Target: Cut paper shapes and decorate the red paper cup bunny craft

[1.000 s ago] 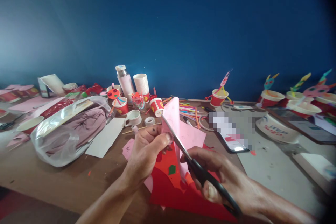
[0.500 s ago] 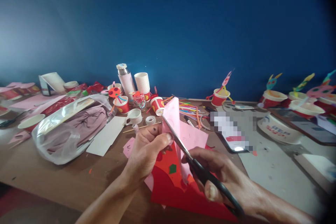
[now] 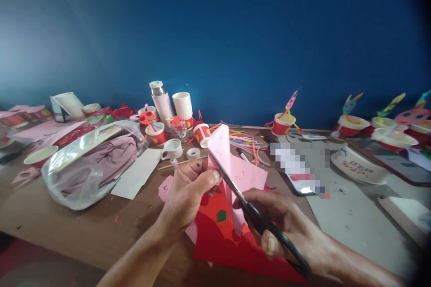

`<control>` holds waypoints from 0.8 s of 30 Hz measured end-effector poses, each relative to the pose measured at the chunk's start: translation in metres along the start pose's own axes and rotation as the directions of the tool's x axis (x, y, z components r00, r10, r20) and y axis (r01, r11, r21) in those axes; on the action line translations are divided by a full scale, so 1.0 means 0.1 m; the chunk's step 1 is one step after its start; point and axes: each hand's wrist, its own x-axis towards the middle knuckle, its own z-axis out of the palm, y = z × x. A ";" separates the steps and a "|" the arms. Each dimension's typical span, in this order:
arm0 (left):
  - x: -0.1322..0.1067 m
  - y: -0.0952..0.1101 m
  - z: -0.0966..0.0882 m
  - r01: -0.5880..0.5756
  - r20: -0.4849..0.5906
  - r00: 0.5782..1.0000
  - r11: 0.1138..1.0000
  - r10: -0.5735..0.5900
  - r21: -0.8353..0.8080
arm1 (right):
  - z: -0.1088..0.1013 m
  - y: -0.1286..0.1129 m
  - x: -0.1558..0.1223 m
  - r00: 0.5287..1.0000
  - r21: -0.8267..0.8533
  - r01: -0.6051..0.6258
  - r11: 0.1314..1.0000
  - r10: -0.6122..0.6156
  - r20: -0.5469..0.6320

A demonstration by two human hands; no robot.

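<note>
Folded pink paper (image 3: 220, 143) is pinched in my left hand (image 3: 190, 188), between thumb and fingers. My right hand (image 3: 286, 219) is closed round the black handles of a pair of scissors (image 3: 262, 222). The scissor blades point up and left across the pink paper, just beside my left thumb; whether they are cutting cannot be made out. Under my hands lie red paper (image 3: 215, 249), orange paper (image 3: 213, 206) with a small green piece (image 3: 222, 215) on it, and another pink sheet (image 3: 251, 175).
Left are a plastic bag (image 3: 94, 166) and a white card (image 3: 136, 175). Behind my hands stand a pink flask (image 3: 162, 107), stacked paper cups (image 3: 182, 105), a mug (image 3: 172, 149), a tape roll (image 3: 193, 154) and colourful pipe cleaners (image 3: 247, 141). A phone (image 3: 296, 170) and decorated cups (image 3: 283, 124) lie right.
Almost nothing differs. The scissors' lower handle has shifted slightly with my right thumb, while my left hand and the pink paper stay in place.
</note>
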 end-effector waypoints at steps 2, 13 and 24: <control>0.00 -0.01 0.00 -0.002 0.004 1.000 1.000 0.002 0.000 | 0.00 0.00 0.00 1.000 -0.011 0.003 1.000 -0.003 -0.009; 0.02 0.02 0.03 -0.047 0.012 0.999 0.997 0.048 -0.064 | 0.04 -0.09 0.02 0.997 0.010 0.060 0.998 -0.059 -0.056; 0.00 -0.06 0.09 -0.179 -0.023 0.983 0.983 0.180 0.050 | 0.06 -0.39 0.00 0.976 0.273 0.214 0.938 -0.214 -0.029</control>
